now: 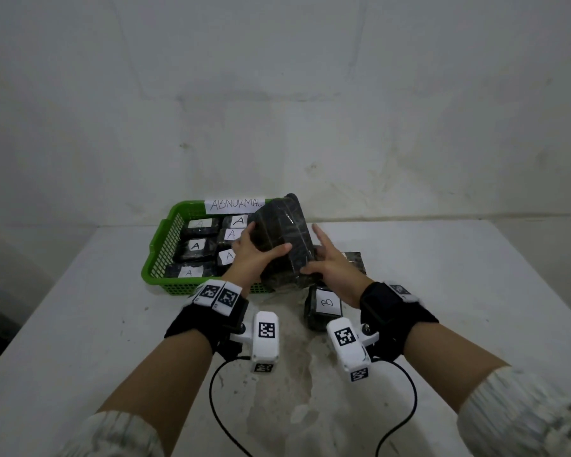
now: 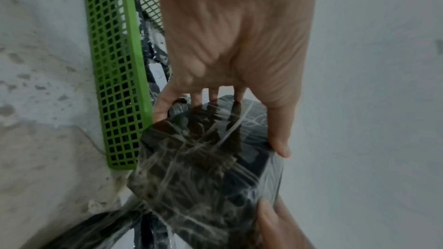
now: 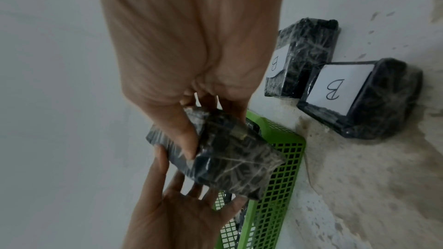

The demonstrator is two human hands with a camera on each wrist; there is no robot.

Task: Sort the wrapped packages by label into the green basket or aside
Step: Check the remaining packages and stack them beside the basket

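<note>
We hold the wrapped package [image 1: 282, 239] between both hands, raised and tilted, its long axis running away from us. Our left hand [image 1: 251, 255] grips its left side; our right hand [image 1: 330, 262] clasps its near corner. The green basket [image 1: 165, 239] lies left of the hands, nearer the left one.

Your left hand [image 2: 235, 44] fills the upper middle of the frame, thumb and fingers clasping a dark film-wrapped package [image 2: 206, 168] at lower centre, the green basket [image 2: 115, 82] stands at left, and another fingertip [image 2: 268, 213] touches the package's lower right
</note>
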